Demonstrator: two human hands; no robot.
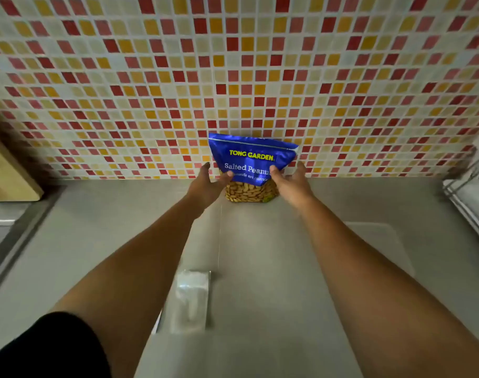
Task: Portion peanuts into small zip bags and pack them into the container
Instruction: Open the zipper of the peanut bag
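Left hand [205, 184]: thumb on front of peanut bag [250, 159], fingers [206, 167] curved round its left edge. Right hand [291, 184] grips right edge same way. Bag upright on bench [260, 268], against tiled wall [232, 64]. Small zip bags [190, 301] lie between forearms.

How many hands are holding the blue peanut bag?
2. The left hand grips the left side of the Tong Garden salted peanuts bag, thumb on its front; the right hand grips its right side. No others show.
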